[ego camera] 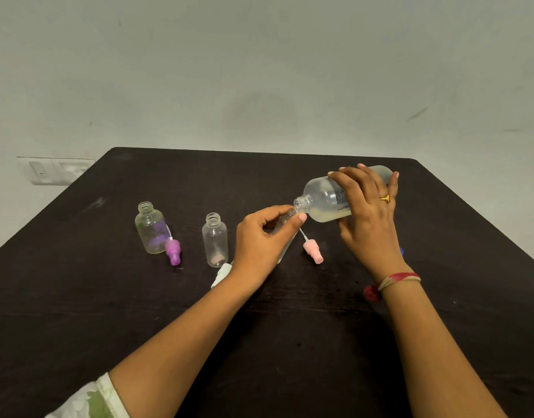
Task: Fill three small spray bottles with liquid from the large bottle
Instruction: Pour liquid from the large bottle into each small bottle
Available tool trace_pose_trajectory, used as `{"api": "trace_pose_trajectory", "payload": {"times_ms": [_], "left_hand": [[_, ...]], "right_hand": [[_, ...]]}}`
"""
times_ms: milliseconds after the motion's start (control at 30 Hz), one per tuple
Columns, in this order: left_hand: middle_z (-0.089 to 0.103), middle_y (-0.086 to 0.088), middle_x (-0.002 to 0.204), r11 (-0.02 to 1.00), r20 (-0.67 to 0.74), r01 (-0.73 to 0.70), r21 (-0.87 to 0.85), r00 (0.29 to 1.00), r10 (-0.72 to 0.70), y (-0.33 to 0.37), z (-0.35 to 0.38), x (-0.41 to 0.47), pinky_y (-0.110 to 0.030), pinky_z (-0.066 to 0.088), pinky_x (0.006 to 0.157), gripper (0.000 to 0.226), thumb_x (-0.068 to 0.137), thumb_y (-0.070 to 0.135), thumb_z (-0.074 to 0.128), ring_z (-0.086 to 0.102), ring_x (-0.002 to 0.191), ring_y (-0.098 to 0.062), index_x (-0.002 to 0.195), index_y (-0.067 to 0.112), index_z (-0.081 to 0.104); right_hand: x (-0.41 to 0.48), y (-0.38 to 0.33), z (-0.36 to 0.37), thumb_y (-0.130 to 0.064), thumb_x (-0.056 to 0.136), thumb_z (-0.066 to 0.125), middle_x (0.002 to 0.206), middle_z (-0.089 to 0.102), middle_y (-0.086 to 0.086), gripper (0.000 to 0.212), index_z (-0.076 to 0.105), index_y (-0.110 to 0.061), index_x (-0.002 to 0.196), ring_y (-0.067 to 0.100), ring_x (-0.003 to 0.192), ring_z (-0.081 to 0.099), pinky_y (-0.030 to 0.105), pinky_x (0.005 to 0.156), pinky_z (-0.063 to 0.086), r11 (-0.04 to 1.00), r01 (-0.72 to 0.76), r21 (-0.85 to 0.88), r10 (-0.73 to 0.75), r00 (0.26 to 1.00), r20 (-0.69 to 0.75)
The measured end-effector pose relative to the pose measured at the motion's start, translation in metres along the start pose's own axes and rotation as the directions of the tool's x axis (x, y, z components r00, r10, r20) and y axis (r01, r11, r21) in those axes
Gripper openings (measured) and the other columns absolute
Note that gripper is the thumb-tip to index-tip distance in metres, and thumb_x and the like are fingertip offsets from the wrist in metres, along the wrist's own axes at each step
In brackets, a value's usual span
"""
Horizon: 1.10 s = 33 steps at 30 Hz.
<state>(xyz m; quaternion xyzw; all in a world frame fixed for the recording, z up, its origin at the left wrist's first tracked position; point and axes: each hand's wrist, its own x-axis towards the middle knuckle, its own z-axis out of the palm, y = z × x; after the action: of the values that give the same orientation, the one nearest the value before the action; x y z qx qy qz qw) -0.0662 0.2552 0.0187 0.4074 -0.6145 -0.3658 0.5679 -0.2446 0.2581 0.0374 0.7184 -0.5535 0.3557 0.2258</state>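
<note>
1. Nearest my view: a pale patterned sleeve [87, 399] in the lower left corner, with two bare forearms running up the frame.
2. Left hand [265, 236], centre frame: thumb and fingers curled round the held spray bottle [283, 224], small, clear and uncapped.
3. Right hand [368, 212], right of centre: gripping the large bottle [326, 197], which is tipped with its open neck at the held bottle's mouth. Pale liquid lies along its lower side. I note a gold ring [385, 199] and a red-and-cream wrist thread [400, 279].
4. Left spray bottle [151, 227] and middle spray bottle [215, 241]: upright and uncapped on the dark worktop [108, 297], left of centre.
5. Caps lying flat: purple cap [172, 251] just beside the left bottle, white cap [222, 274] by the middle one, and pink cap [313, 251] between my two hands.
6. Wall switch plate [54, 170], far left.
</note>
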Motion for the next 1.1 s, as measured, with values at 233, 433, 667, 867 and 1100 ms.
{"api": "trace_pose_trajectory", "payload": {"times_ms": [233, 433, 667, 867, 1100], "left_hand": [[0.072, 0.017, 0.085, 1.0, -0.008, 0.006, 0.002, 1.0, -0.006, -0.0014, 0.0008, 0.0005, -0.012, 0.049, 0.077, 0.014, 0.08, 0.026, 0.075, 0.067, 0.084, 0.002, 0.094, 0.023, 0.075], [0.073, 0.014, 0.088, 1.0, -0.006, 0.011, -0.001, 1.0, -0.011, -0.0032, 0.001, 0.001, -0.014, 0.05, 0.079, 0.017, 0.08, 0.027, 0.075, 0.067, 0.087, 0.001, 0.096, 0.021, 0.075], [0.072, 0.016, 0.087, 1.0, -0.009, 0.016, 0.012, 1.0, -0.016, -0.0033, 0.0011, 0.0008, -0.013, 0.049, 0.078, 0.018, 0.08, 0.028, 0.075, 0.067, 0.086, 0.002, 0.096, 0.021, 0.075], [0.073, 0.012, 0.089, 1.0, -0.006, 0.016, 0.005, 1.0, -0.016, -0.004, 0.0005, 0.0012, -0.016, 0.051, 0.079, 0.017, 0.08, 0.027, 0.075, 0.067, 0.087, 0.001, 0.096, 0.021, 0.075], [0.071, 0.018, 0.085, 1.0, 0.0, 0.008, -0.004, 1.0, -0.008, -0.0005, 0.0003, -0.0003, -0.01, 0.047, 0.075, 0.011, 0.08, 0.026, 0.075, 0.066, 0.083, 0.005, 0.09, 0.032, 0.071]], "right_hand": [[0.0, -0.0005, -0.0004, 0.006, 0.066, 0.069, 0.133, 0.049, 0.006, 0.078, 0.041, -0.023, 0.132, 0.026, 0.135, 0.033, 0.049, 0.115, -0.007, 1.0, -0.005, 0.005, 0.005, 1.0, 0.015], [-0.0001, -0.0004, 0.0, 0.008, 0.065, 0.069, 0.132, 0.049, 0.005, 0.079, 0.04, -0.025, 0.131, 0.026, 0.135, 0.033, 0.05, 0.114, -0.006, 1.0, -0.004, 0.008, 0.004, 1.0, 0.009], [-0.0004, -0.0003, 0.0002, 0.009, 0.065, 0.068, 0.132, 0.049, 0.005, 0.079, 0.04, -0.025, 0.131, 0.026, 0.135, 0.033, 0.052, 0.114, -0.005, 1.0, -0.002, 0.014, 0.002, 1.0, 0.014], [-0.0004, 0.0001, 0.0006, 0.008, 0.065, 0.068, 0.132, 0.049, 0.006, 0.078, 0.041, -0.023, 0.131, 0.026, 0.135, 0.033, 0.053, 0.114, -0.003, 1.0, 0.002, 0.017, -0.002, 1.0, 0.007], [-0.0005, 0.0014, 0.0017, 0.008, 0.065, 0.068, 0.132, 0.05, 0.006, 0.078, 0.041, -0.024, 0.131, 0.026, 0.135, 0.034, 0.053, 0.114, -0.003, 1.0, 0.001, 0.031, -0.001, 1.0, 0.007]]}}
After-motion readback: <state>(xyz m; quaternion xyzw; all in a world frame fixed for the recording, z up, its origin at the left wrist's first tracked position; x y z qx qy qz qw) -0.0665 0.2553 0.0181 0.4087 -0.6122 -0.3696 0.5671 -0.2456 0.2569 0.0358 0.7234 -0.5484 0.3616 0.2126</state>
